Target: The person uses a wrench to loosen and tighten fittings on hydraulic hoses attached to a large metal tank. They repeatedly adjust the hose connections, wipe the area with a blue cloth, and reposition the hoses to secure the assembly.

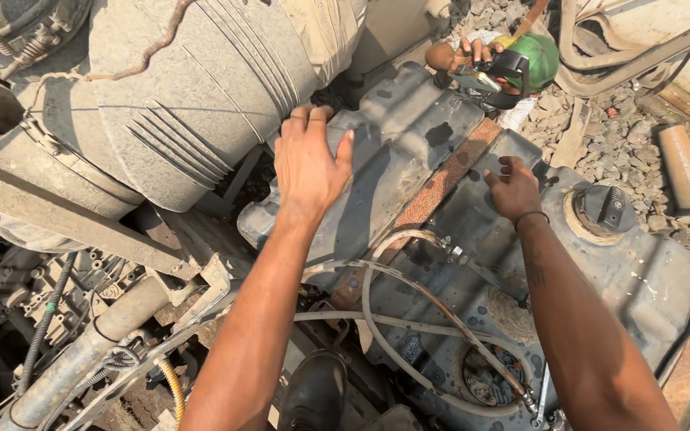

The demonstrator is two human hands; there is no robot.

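Grey, dust-caked plastic is what the left hand [307, 164] lies on: it rests flat, fingers spread and gripping nothing, on the upper end of the tank [409, 152], close to the big ribbed drum [201, 88] that stands just left of the tank. The right hand [514, 189] is down on the tank's darker right half, fingers curled loosely onto the plastic, holding nothing, with a thin dark band at its wrist. Between the two hands a rusty metal strap [433, 191] runs slantwise across the tank. Just right of the right hand, a black cap [610, 207] sits in its ringed neck on the tank top. Pale hoses [409, 287] loop over the tank's lower part, below both hands. Beyond the tank's far end, another person's hand [473, 54] holds a tool beside a green helmet [541, 57], over loose gravel [616, 144]. A black boot [317, 391] shows at the tank's lower edge.
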